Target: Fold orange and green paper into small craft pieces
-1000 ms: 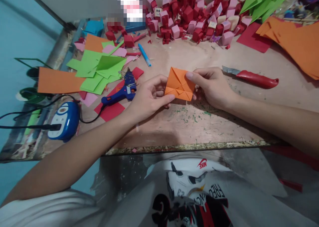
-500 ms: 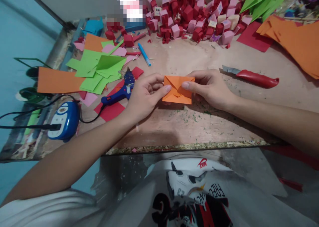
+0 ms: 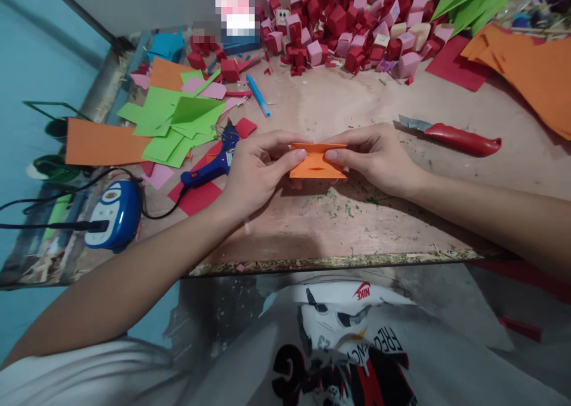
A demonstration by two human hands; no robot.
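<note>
A small folded orange paper (image 3: 317,162) is held up over the middle of the wooden table, tilted so that it looks low and wide, with a narrow slit along its lower part. My left hand (image 3: 263,168) pinches its left side, thumb on the face and fingers behind. On the right side, my right hand (image 3: 372,159) grips it the same way. The fingertips behind the paper are mostly hidden. A blue glue gun (image 3: 209,171) lies just left of my left hand. Beyond my right hand lies a red-handled knife (image 3: 464,139).
Many red and pink paper boxes (image 3: 336,25) are heaped at the back. Green sheets (image 3: 173,120) and orange sheets lie left, more orange sheets (image 3: 530,73) right. A blue pen (image 3: 259,96) lies behind my hands. A blue-and-white power socket (image 3: 113,216) with cables sits at left.
The orange paper has tilted, so its face looks flatter, and the folded V flap is no longer clearly seen. Both hands keep their hold with slight finger shifts.
</note>
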